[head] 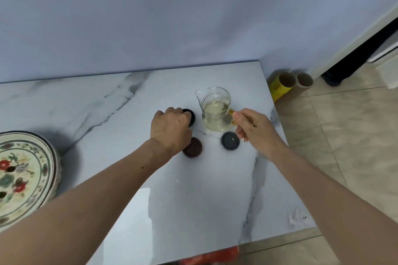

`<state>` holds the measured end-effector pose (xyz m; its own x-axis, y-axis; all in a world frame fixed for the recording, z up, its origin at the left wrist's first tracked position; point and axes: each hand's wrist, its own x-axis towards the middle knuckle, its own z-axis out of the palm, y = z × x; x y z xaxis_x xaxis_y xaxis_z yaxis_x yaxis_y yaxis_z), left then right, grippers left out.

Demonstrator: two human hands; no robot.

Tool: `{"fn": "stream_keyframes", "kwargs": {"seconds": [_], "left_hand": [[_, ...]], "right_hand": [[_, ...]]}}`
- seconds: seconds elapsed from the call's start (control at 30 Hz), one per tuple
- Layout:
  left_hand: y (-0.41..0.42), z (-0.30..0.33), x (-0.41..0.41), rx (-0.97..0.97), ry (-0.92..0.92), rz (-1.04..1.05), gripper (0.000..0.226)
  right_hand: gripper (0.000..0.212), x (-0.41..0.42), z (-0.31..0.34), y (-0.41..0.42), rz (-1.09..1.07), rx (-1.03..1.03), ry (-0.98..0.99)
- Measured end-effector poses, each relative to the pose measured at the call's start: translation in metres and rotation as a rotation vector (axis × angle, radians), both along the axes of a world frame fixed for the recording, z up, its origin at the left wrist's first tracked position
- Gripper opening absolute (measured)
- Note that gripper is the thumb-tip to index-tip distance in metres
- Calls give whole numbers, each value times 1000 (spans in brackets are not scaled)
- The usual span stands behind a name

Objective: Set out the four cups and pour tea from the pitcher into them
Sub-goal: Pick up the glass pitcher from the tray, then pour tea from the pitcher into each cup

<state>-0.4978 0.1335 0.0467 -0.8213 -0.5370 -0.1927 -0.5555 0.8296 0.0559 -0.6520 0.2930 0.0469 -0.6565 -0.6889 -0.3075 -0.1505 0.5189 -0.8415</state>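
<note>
A glass pitcher (215, 109) holding pale tea stands on the marble table (204, 200), right of centre. My right hand (254, 127) pinches its amber handle (232, 117). A black cup (191, 116) sits just left of the pitcher, with my left hand (170, 129) closed over it from above. In front stand a dark red cup (193, 148), partly under my left wrist, and a grey-blue cup (230, 140), close to my right hand's fingers. Only three cups show.
A floral ceramic tray (19, 176) with drain holes sits at the table's left edge. The table's right edge (280, 127) runs close to the pitcher. On the tiled floor beyond it lie two cardboard tubes (290, 86). A wall backs the table.
</note>
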Motion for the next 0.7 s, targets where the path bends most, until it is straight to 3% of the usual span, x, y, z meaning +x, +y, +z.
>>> {"fn": "stream_keyframes", "kwargs": {"seconds": [0.27, 0.5, 0.7], "left_hand": [[23, -16, -26, 14, 26, 76, 27], [47, -43, -62, 0, 86, 201, 32], [54, -71, -81, -44, 134, 187, 32]], "right_hand": [[33, -51, -16, 5, 66, -28, 54], [34, -106, -30, 2, 261, -30, 166], [33, -138, -47, -1, 325, -89, 256]]}}
